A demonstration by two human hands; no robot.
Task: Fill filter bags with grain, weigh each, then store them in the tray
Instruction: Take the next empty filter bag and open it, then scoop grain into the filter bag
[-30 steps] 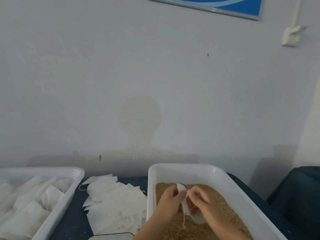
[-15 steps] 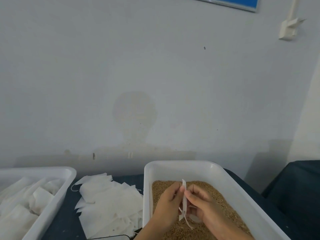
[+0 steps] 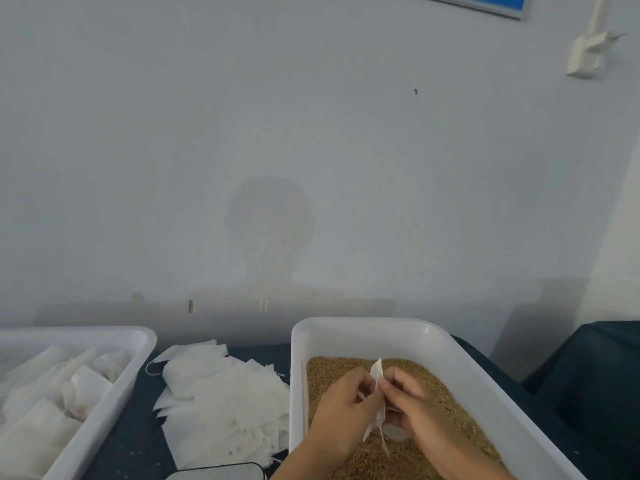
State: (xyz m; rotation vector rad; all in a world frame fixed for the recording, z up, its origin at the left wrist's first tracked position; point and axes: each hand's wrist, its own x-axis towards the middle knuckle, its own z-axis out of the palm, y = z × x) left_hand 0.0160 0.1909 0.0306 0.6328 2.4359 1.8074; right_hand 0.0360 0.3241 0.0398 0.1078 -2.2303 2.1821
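**Both hands pinch one filter bag over the grain tub**

Head view. The white plastic grain tub [image 3: 367,332], rectangular with rounded corners and a smooth glossy rim, sits near right. It is filled with brown grain [image 3: 426,459], fine and pebbly; its near end is cut off by the bottom of the frame.

The left hand [image 3: 341,415] and right hand [image 3: 414,408] meet over the middle of the grain. Both pinch a thin white filter bag [image 3: 376,372], fingertips pressed together on its edges. The bag stands edge-on and looks flat and papery, with a pointed corner sticking up above the fingers. A thin string [image 3: 383,443] hangs from it down toward the grain. Whether the bag holds any grain cannot be told; the fingers hide its lower part. A pale rounded shape under the right hand is hard to make out.

Just left of the tub lies a loose pile of empty bags [image 3: 221,400], flat white squares overlapping on the dark blue table [image 3: 138,438]. At far left is the white storage tray [image 3: 135,348], cut off by the frame edge, holding bulkier white bags [image 3: 83,386], blurred. A dark, rounded-edged flat device [image 3: 218,472] peeks in at the bottom, mostly cut off.

There is a strip of open table between tray and pile. A plain grey wall [image 3: 311,133] stands close behind.
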